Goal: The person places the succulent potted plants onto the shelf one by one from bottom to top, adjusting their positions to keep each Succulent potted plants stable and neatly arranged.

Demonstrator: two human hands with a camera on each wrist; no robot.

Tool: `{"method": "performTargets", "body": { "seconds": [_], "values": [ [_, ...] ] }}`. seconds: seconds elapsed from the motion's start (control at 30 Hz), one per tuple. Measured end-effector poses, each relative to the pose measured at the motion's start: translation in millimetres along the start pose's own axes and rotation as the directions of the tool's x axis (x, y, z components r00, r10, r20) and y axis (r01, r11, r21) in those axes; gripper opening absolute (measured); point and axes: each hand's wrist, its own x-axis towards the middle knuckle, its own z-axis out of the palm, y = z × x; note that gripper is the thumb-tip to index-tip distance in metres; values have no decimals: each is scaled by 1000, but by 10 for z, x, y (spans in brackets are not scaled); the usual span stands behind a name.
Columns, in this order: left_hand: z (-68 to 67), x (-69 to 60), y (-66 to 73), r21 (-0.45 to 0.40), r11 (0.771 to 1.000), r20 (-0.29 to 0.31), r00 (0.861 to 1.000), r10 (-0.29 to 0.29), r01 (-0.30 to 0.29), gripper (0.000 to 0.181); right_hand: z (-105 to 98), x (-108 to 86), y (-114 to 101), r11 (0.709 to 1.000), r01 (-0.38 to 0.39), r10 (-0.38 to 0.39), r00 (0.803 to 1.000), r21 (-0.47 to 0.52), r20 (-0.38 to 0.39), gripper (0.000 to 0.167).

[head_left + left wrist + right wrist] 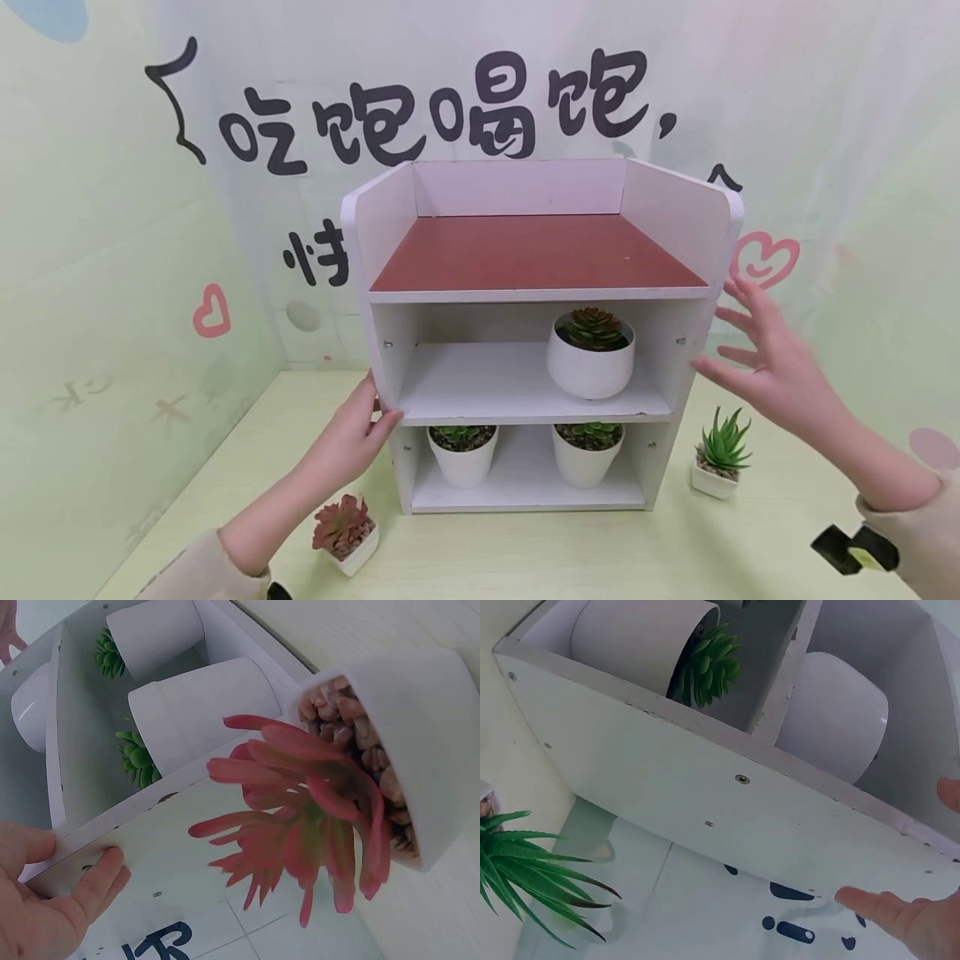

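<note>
A small white shelf unit with a reddish-brown top board stands upright on the table. At its left side my left hand grips the side panel, thumb over the front edge and fingers on the outer face, as the left wrist view shows. Close by the right side panel, my right hand has its fingers spread and holds nothing; whether it touches the panel I cannot tell. On the middle level sits a round white pot with a dark reddish succulent. Two white pots with green succulents, left and right, stand below.
A red succulent in a small white pot stands at the front left of the table. To the right of the unit is a spiky green plant in a white pot. Behind hangs a printed backdrop with black lettering.
</note>
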Motion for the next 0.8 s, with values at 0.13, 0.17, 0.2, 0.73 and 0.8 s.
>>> {"method": "performTargets", "body": {
  "seconds": [0.13,0.17,0.2,0.73,0.8],
  "values": [
    [2,-3,-1,6,1000,-3,1000,5,-5,57,12,101,61,983,19,-35,995,182,88,99],
    [1,-3,-1,8,1000,-4,1000,7,-7,57,18,121,71,974,20,-45,994,227,103,99],
    [-1,-2,0,9,1000,-5,1000,9,-9,57,25,140,78,964,19,-51,992,265,115,100],
    [-4,0,0,9,1000,-3,1000,5,-5,57,131,224,193,921,27,-91,985,389,149,94],
    [-4,1,0,10,1000,-4,1000,7,-7,57,133,221,216,901,32,-109,982,434,153,94]
  ]
}}
